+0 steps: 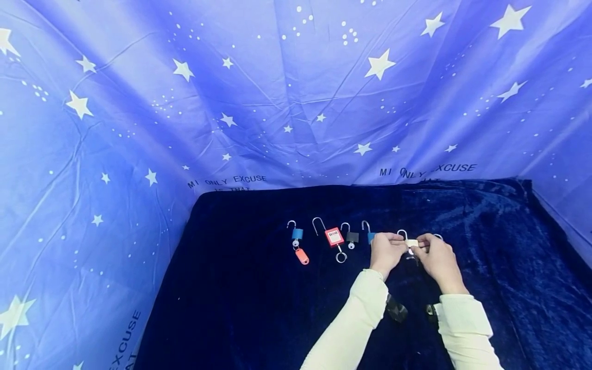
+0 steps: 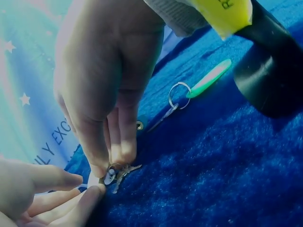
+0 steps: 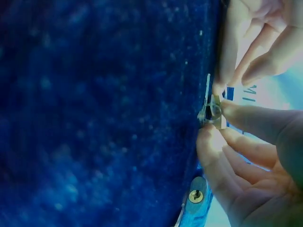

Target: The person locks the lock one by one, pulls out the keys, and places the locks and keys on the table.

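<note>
In the head view, a small pale brass-coloured padlock (image 1: pixel 411 242) with a raised, open shackle lies between both hands. My right hand (image 1: pixel 437 259) pinches its body between thumb and fingers. From the other side my left hand (image 1: pixel 387 252) holds the body at its fingertips. Small keys (image 2: pixel 121 176) on a ring hang at the padlock's keyhole end in the left wrist view. The right wrist view shows the padlock body (image 3: pixel 218 122) gripped close over the dark cloth, with left fingertips right at its edge.
Left of the hands lie a blue padlock (image 1: pixel 297 234) with an orange tag (image 1: pixel 302 256), a red padlock (image 1: pixel 334 237) and a black padlock (image 1: pixel 352 238), shackles open. Another blue padlock (image 1: pixel 371 237) is partly behind the left hand. A shackle (image 1: pixel 438 237) shows beyond the right hand.
</note>
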### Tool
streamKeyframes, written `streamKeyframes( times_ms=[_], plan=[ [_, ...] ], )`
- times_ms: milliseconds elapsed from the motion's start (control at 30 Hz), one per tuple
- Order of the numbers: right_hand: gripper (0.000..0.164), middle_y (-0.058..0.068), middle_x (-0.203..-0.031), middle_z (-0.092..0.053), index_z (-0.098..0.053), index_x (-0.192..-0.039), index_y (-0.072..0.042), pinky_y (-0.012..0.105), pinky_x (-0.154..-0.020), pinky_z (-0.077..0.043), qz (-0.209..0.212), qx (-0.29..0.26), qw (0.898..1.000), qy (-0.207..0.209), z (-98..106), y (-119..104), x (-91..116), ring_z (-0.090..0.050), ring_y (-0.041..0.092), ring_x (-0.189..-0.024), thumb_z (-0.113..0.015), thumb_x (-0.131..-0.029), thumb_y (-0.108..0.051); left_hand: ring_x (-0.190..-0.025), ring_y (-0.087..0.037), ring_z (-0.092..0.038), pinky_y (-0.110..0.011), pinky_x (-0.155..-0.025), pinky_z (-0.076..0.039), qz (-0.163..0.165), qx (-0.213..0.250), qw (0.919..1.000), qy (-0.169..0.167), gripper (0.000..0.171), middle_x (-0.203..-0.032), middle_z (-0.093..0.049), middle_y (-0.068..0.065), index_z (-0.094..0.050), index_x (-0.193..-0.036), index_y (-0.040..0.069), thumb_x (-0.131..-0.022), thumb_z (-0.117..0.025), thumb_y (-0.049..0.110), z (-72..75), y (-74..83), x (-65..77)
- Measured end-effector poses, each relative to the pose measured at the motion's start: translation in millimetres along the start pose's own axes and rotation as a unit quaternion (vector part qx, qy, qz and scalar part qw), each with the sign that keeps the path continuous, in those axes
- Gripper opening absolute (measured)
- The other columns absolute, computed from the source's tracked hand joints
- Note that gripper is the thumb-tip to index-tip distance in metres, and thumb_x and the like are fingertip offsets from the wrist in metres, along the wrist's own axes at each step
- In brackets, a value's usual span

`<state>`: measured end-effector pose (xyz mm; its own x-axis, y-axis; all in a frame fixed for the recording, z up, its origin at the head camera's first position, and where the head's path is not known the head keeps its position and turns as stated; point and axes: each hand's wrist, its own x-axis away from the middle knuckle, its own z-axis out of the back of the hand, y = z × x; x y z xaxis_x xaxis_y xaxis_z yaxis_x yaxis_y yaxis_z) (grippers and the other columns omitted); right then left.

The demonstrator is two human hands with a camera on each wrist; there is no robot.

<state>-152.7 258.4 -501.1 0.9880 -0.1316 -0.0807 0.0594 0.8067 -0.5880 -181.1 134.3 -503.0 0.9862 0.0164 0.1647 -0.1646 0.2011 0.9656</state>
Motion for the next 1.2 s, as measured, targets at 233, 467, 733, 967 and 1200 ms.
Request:
streamKeyframes(
  times_ms=[233, 467, 733, 967, 1200],
  plan=[
    [0.021, 0.024, -0.09, -0.071, -0.064, -0.102, 0.008, 0.043, -0.072, -0.051, -0.006, -0.028, 0.999, 0.034, 0.1, -1.4, 3.4, -0.068, 0.03, -0.076, -0.071, -0.087, -0.006, -0.068, -0.011, -0.073, -0.012, -0.061, -0.051, 0.003, 0.046, 0.9988, 0.015, 0.013, -0.072, -0.075, -0.011, -0.077, -0.086, -0.002, -0.074, -0.077, -0.006, 0.8, -0.7, 4.3],
    [0.026, 0.02, -0.091, -0.074, -0.064, -0.107, 0.006, 0.009, -0.063, -0.041, -0.024, -0.1, 0.994, 0.026, 8.4, -4.9, 9.2, -0.056, -0.013, -0.064, -0.071, -0.09, -0.013, -0.065, -0.019, -0.074, -0.018, -0.059, -0.055, -0.008, 0.108, 0.9936, 0.032, 0.008, -0.069, -0.074, -0.012, -0.077, -0.082, -0.003, -0.074, -0.079, -0.005, 1.4, 2.5, 7.1],
    [0.038, -0.01, -0.087, -0.071, -0.055, -0.121, 0.011, 0.018, -0.07, -0.056, -0.048, -0.258, 0.965, -0.008, 16.5, -14.4, 18.8, -0.068, -0.004, -0.074, -0.067, -0.095, -0.014, -0.075, -0.042, -0.072, -0.029, -0.061, -0.06, -0.021, 0.227, 0.9737, -0.005, 0.014, -0.075, -0.073, -0.023, -0.072, -0.089, -0.013, -0.075, -0.076, -0.012, 14.9, 7.5, 11.4],
    [0.042, -0.018, -0.086, -0.069, -0.052, -0.121, 0.012, 0.018, -0.072, -0.056, -0.028, -0.332, 0.943, -0.018, 15.6, -25.8, 29.0, -0.069, -0.003, -0.077, -0.068, -0.094, -0.015, -0.077, -0.049, -0.07, -0.034, -0.064, -0.061, -0.042, 0.272, 0.9605, -0.042, 0.018, -0.082, -0.071, -0.03, -0.064, -0.097, -0.014, -0.081, -0.071, -0.013, 37.9, 8.0, 16.4],
    [0.038, -0.015, -0.087, -0.071, -0.052, -0.119, 0.014, 0.019, -0.071, -0.057, -0.021, -0.383, 0.923, -0.026, 11.6, -31.1, 36.7, -0.07, -0.001, -0.077, -0.069, -0.093, -0.009, -0.061, -0.016, -0.071, -0.031, -0.062, -0.06, -0.044, 0.274, 0.9579, -0.075, 0.015, -0.08, -0.073, -0.023, -0.062, -0.101, -0.008, -0.088, -0.067, -0.005, 50.5, -0.1, 17.8]
  ],
)
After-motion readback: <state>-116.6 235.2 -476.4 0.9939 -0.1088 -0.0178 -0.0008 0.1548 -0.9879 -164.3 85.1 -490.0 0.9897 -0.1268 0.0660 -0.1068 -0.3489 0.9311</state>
